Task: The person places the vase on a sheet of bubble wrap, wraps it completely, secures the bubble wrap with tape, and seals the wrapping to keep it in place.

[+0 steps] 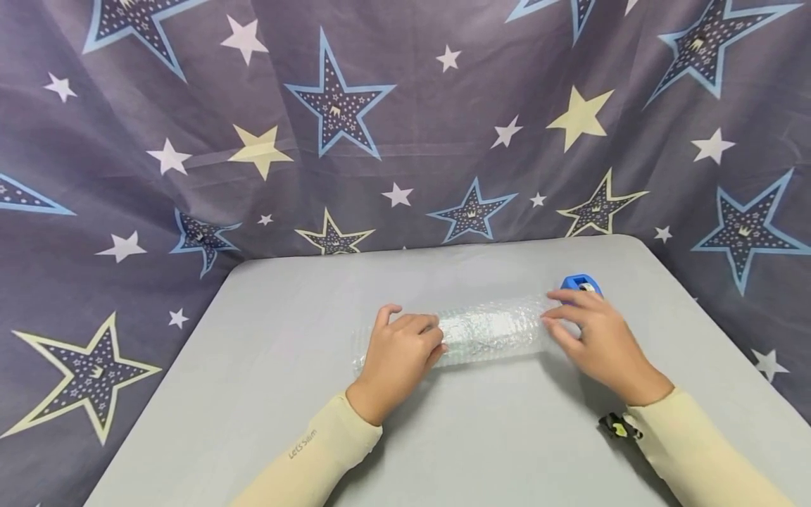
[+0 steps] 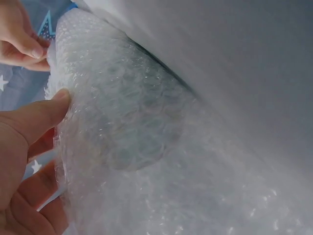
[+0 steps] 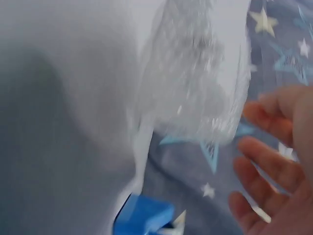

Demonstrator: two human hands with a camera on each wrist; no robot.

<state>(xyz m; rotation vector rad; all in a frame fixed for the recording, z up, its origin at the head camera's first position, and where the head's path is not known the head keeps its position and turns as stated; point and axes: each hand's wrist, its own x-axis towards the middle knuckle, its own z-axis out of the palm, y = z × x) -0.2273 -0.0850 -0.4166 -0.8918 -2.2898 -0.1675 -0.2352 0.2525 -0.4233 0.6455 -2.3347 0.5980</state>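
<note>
A roll of bubble wrap (image 1: pixel 494 329) lies across the table, wrapped around something with a faint greenish tint that shows through the layers. My left hand (image 1: pixel 399 352) grips its left part. In the left wrist view the thumb of this left hand (image 2: pixel 29 142) presses the near side of the bubble wrap (image 2: pixel 127 112), with the fingers behind its edge. By the right end of the roll is my right hand (image 1: pixel 592 338), fingers spread and loosely bent. The right wrist view has the right hand (image 3: pixel 274 161) beside the bubble wrap (image 3: pixel 195 73), with nothing between its fingers.
Behind the right hand sits a blue tape dispenser (image 1: pixel 578 282) with a white part inside, near the table's (image 1: pixel 507 436) far right. A star-patterned curtain (image 1: pixel 405 127) hangs along the back and sides. A small black device (image 1: pixel 619 427) is at the right cuff.
</note>
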